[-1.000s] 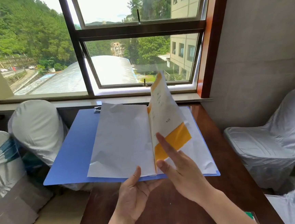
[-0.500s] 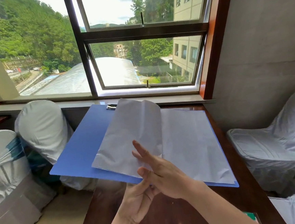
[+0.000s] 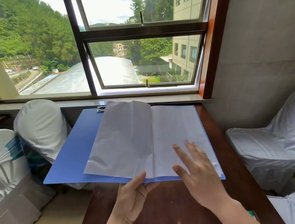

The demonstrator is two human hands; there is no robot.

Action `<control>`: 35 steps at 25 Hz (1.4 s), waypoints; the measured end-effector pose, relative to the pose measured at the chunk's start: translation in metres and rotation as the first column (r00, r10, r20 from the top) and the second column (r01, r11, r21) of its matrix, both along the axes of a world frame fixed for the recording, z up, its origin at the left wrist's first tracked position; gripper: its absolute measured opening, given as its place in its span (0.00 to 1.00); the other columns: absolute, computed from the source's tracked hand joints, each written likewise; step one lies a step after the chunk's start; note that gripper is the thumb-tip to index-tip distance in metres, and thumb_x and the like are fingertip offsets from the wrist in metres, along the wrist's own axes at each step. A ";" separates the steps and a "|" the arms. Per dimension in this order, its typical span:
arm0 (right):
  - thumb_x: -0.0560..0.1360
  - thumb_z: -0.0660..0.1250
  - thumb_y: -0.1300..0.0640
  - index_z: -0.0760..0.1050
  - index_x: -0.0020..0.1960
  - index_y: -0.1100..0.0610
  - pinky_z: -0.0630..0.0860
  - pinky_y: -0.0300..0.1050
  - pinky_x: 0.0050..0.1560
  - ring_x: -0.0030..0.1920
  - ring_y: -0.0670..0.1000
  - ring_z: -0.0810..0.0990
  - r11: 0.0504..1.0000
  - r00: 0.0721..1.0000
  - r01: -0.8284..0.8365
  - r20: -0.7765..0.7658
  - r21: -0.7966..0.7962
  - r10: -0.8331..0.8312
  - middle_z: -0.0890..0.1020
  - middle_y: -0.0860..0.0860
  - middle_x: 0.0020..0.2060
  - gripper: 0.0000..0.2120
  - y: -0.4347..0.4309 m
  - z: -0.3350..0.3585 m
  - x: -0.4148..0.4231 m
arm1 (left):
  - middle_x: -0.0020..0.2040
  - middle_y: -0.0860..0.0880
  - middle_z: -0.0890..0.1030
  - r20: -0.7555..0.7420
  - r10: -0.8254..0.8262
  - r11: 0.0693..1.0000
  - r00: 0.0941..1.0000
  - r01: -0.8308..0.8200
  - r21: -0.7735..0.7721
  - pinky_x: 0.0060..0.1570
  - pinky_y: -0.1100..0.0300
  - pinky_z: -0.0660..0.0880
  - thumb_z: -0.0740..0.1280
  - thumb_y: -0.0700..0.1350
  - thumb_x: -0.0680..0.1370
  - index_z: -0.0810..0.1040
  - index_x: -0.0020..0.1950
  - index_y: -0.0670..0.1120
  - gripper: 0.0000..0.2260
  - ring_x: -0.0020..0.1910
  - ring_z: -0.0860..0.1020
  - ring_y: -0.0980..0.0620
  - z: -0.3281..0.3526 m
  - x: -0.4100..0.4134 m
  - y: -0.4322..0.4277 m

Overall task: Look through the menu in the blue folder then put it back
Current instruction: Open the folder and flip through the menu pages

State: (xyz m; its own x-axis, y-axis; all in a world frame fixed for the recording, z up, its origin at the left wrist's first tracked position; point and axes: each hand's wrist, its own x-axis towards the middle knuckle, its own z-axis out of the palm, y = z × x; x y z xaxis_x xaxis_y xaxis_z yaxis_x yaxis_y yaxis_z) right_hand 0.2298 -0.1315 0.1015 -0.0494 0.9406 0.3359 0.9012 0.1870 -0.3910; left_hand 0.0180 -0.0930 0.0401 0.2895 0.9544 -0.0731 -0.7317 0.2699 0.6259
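Observation:
The blue folder (image 3: 72, 154) lies open on a dark wooden table (image 3: 169, 208), its left cover jutting past the table's left edge. White menu pages (image 3: 127, 140) are spread inside it, with only blank-looking backs showing; the left stack bulges upward. My left hand (image 3: 132, 197) pinches the folder's near edge at the spine, thumb on top of the pages. Hovering flat over the lower right page is my right hand (image 3: 198, 175), fingers spread, holding nothing.
A metal clip (image 3: 101, 108) sits at the folder's top edge. White-covered chairs stand to the left (image 3: 39, 128) and to the right (image 3: 274, 145). A window sill (image 3: 159, 98) and a grey wall (image 3: 263, 57) border the table's far and right sides.
The yellow-and-white menu page that stood upright has been turned over to the left. My right hand has moved from the spine rightward over the right page.

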 end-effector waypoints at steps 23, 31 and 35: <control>0.69 0.61 0.29 0.68 0.75 0.53 0.72 0.65 0.68 0.67 0.61 0.78 0.983 0.983 0.168 0.056 0.076 -0.172 0.82 0.55 0.64 0.42 0.000 -0.014 -0.006 | 0.65 0.28 0.73 -0.012 -0.001 1.000 1.000 0.001 0.017 0.51 0.41 0.82 0.65 0.34 0.79 0.70 0.65 0.25 0.18 0.62 0.77 0.27 -0.002 0.009 0.010; 0.67 0.81 0.55 0.84 0.55 0.50 0.81 0.51 0.39 0.44 0.57 0.82 0.938 0.982 0.186 -0.029 0.294 -0.186 0.84 0.51 0.47 0.17 0.004 0.003 0.002 | 0.64 0.31 0.79 0.021 0.015 1.000 1.000 -0.014 -0.014 0.48 0.42 0.83 0.67 0.35 0.76 0.77 0.64 0.33 0.17 0.59 0.81 0.34 0.000 0.002 0.009; 0.68 0.79 0.64 0.83 0.57 0.47 0.77 0.44 0.28 0.33 0.53 0.83 0.921 0.973 0.197 -0.179 0.337 -0.143 0.81 0.53 0.52 0.21 0.009 0.019 0.007 | 0.63 0.33 0.80 0.015 -0.020 1.000 1.000 0.020 0.006 0.59 0.39 0.79 0.67 0.37 0.77 0.84 0.57 0.37 0.11 0.59 0.82 0.36 -0.001 0.002 0.009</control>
State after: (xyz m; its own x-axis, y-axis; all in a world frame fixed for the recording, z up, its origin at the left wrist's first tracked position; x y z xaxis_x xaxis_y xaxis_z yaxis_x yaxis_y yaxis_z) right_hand 0.2373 -0.1224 0.1204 0.1766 0.7508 0.6365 0.8686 0.1853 -0.4596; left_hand 0.0199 -0.0841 0.0391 0.3093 0.9488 -0.0632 -0.7354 0.2808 0.6167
